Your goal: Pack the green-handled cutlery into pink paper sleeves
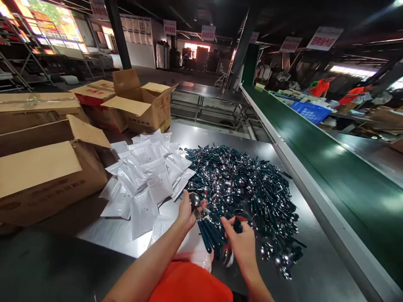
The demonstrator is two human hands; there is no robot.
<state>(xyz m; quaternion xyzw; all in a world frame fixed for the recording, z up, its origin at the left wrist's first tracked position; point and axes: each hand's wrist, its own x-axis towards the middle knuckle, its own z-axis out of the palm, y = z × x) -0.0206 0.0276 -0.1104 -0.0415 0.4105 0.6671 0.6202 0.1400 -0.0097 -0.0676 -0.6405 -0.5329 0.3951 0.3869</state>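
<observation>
My left hand (188,212) is wrapped round a bunch of spoons (209,235), their shiny bowls up by my fingers and their dark green handles pointing down toward me. To its right, my right hand (241,237) grips at least one more dark-handled spoon (238,225) at the near edge of the pile. A wide heap of metal spoons (233,176) with dark green handles spreads over the metal table (317,260). Left of the heap lie several white bubble mailers (151,176), loosely stacked. Another white packet (195,247) rests under my left forearm, close to my body.
Open cardboard boxes (40,176) stand along the left, with another open carton (154,111) behind the mailers. A green conveyor belt (340,155) with a metal rail runs along the right. Beyond it are a blue basket (310,112) and people in orange tops (321,87).
</observation>
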